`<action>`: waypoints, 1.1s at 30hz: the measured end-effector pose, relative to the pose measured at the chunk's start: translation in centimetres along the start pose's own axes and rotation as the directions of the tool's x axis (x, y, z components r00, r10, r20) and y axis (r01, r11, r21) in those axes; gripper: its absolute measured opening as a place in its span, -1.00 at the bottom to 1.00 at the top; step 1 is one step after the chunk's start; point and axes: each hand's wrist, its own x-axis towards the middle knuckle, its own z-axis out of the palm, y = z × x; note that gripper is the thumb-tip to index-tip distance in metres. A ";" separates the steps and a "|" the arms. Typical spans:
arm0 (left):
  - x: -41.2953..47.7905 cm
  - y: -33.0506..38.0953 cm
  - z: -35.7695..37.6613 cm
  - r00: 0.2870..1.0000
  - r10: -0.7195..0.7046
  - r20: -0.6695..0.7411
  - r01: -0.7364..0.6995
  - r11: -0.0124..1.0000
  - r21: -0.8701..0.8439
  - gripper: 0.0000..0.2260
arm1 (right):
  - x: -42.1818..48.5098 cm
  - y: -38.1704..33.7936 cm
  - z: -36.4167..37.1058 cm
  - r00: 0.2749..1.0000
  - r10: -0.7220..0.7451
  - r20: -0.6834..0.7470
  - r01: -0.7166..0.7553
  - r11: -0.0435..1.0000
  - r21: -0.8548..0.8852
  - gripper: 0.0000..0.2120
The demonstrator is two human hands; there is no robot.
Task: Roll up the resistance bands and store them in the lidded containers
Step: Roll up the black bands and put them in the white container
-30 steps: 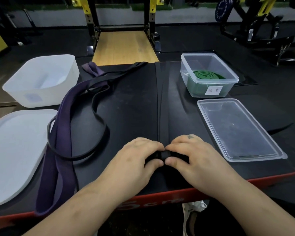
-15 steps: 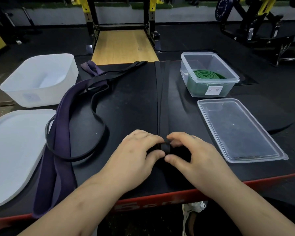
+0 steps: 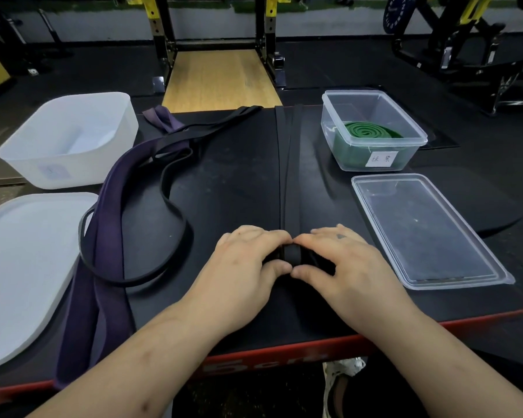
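Note:
A wide black resistance band (image 3: 290, 164) lies straight down the middle of the black platform. Its near end is a small roll (image 3: 292, 254). My left hand (image 3: 248, 267) and my right hand (image 3: 341, 263) both pinch that roll between fingers and thumbs, side by side. A purple band (image 3: 103, 236) and a thin black band (image 3: 163, 203) lie loose on the left. A rolled green band (image 3: 366, 132) sits inside the clear container (image 3: 375, 158) at the back right. Its clear lid (image 3: 426, 230) lies flat in front of it.
A frosted white container (image 3: 67, 140) stands at the back left, with its white lid (image 3: 21, 267) lying nearer. The platform has a red front edge (image 3: 269, 357). A yellow-and-black rack with a wooden floor panel (image 3: 218, 79) stands behind.
Both hands have moved a little farther up the band, rolling its near end away from me. The roll has grown slightly.

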 end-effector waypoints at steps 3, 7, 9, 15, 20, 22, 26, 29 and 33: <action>-0.8 1.0 0.0 0.998 0.044 -0.040 -0.045 0.999 -0.019 -0.82 | -0.5 0.1 -0.6 0.998 -0.053 0.018 0.054 0.999 -0.004 -0.71; -2.2 1.6 0.2 0.995 0.043 -0.086 -0.047 0.998 -0.050 -0.88 | -1.8 -0.3 -0.3 0.996 -0.070 0.063 0.069 0.997 0.024 -0.69; -2.4 1.1 -0.2 0.999 0.014 -0.052 -0.017 0.998 -0.055 -0.93 | -1.6 -0.4 -0.2 0.998 -0.033 0.049 0.031 0.998 0.050 -0.67; -2.0 1.3 -0.4 0.996 0.010 0.088 -0.011 1.000 0.007 -0.63 | -1.4 0.2 -1.0 0.998 0.020 0.053 -0.019 1.000 -0.015 -0.69; -1.5 1.1 -0.2 0.998 0.004 0.069 -0.007 0.999 0.049 -0.63 | -1.3 0.4 -0.8 0.998 0.026 0.064 -0.025 0.999 -0.021 -0.64; -1.7 1.2 -0.2 0.997 -0.007 0.077 0.002 0.999 0.054 -0.61 | -1.5 0.4 -0.6 0.998 0.012 0.059 -0.011 1.000 -0.014 -0.64; -1.9 1.7 -0.1 1.000 -0.007 0.027 0.007 1.000 -0.004 -0.65 | -1.5 0.4 -0.7 0.999 0.011 0.048 -0.012 1.000 0.022 -0.70; -2.9 2.0 0.1 1.000 -0.022 -0.002 0.022 0.999 -0.029 -0.69 | -1.8 0.6 -1.1 0.997 -0.003 0.083 -0.001 0.999 0.047 -0.68; -3.2 1.7 0.4 0.999 -0.010 0.035 0.009 1.000 0.020 -0.68 | -1.8 0.6 -1.0 0.992 -0.044 0.122 0.037 0.998 0.056 -0.62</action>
